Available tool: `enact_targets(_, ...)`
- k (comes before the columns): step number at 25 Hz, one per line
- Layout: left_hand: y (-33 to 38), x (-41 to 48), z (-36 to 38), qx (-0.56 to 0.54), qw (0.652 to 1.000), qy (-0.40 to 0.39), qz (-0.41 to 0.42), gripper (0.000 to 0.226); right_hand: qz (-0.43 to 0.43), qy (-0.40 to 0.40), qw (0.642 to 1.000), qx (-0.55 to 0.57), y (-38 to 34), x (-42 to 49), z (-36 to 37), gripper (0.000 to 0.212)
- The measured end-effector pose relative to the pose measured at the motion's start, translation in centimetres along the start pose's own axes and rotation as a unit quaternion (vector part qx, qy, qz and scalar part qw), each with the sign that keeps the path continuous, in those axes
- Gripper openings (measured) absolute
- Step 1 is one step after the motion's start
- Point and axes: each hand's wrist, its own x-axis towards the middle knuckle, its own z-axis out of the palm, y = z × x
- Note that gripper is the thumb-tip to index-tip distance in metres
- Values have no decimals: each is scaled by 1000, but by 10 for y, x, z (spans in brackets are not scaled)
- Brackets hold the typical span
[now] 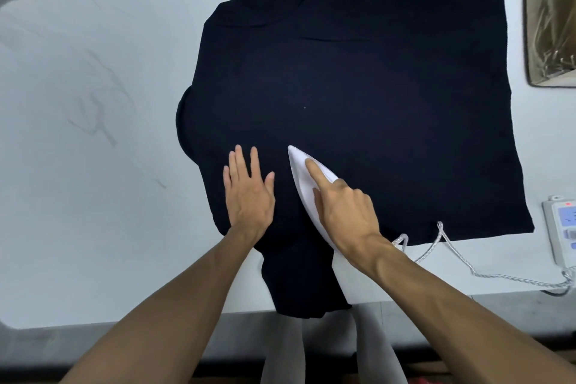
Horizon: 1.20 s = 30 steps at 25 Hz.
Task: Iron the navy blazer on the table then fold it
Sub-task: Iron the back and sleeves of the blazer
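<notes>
The blazer (358,103) lies spread flat over the middle and right of the white surface (93,103), dark against it, with a straight edge on the right side. A narrow part of it, seemingly a sleeve, runs toward you and droops over the near edge between your forearms.

Both of your hands are on the near-left part of the cloth. Your left hand (249,193) is released and lies palm down on the blazer, fingers straight and slightly fanned, pointing away from you. Just to its right, a narrow strip of dark cloth away and not touching, sits the white iron (300,178). Its sole is on the blazer and its tip aims away from you and a little left. Your right hand (346,212) is grasping the iron from above — fingers wrapped over the back of it, forefinger stretched forward along its top, thumb against its left side.

A silvery braided cord (452,246) loops on the blazer's near edge beside your right wrist, then trails right along the surface to a white box (564,227) with a bluish display at the right edge. In the far right corner lies a brownish bag (551,19) under clear plastic — well apart from your hands.
</notes>
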Motion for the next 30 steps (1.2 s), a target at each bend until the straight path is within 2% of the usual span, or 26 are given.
enact_targets(6,4,1,2,19,1000,-4,-1,62,29,-13,999,-38,36,-31,10,73)
enact_targets(10,4,0,1,35,999,-15,-1,62,64,10,996,58,48,-35,-4,57)
enact_targets(12,4,-1,-2,24,1000,-9,-3,60,61,27,995,70,47,-25,-11,55)
enact_targets(15,22,-4,-12,-1,998,32,50,54,41,14,997,70,38,-15,-10,54)
enact_targets(18,61,-19,-6,-34,994,15,103,56,52,7,996,72,41,-11,-7,55)
enact_targets(22,75,-32,18,36,997,-11,69,60,78,13,995,66,49,-11,-7,59)
enact_targets(30,77,-29,22,100,993,-14,68,63,97,13,995,28,63,-9,-4,71)
